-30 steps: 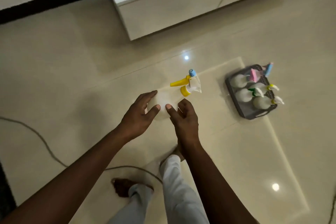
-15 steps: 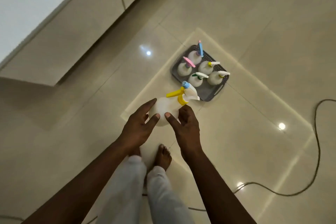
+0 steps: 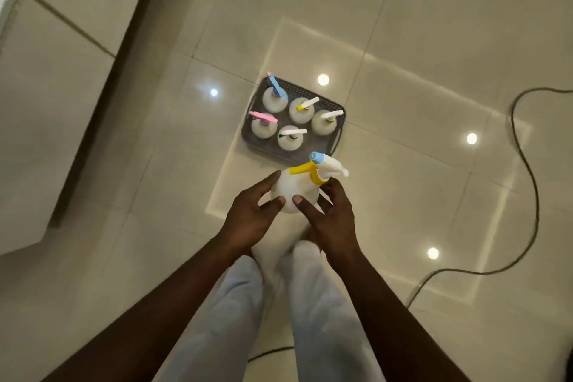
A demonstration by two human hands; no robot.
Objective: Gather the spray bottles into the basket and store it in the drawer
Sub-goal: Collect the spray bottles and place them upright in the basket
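— Wrapping round what, those fingers [image 3: 266, 184]?

— Both sets were spread and curled against the white spray bottle [image 3: 294, 192] with the yellow trigger, left hand [image 3: 251, 217] on one flank, right hand [image 3: 333, 220] on the other, thumbs pressed on its near side. Two hands probably because the body was round and wide.

— And the basket?

— The grey basket [image 3: 336, 136] sat on the tiled floor [image 3: 418, 40] just beyond, five bottles [image 3: 290, 138] upright inside, its near right corner free, likely for this one. No drawer identifiable.
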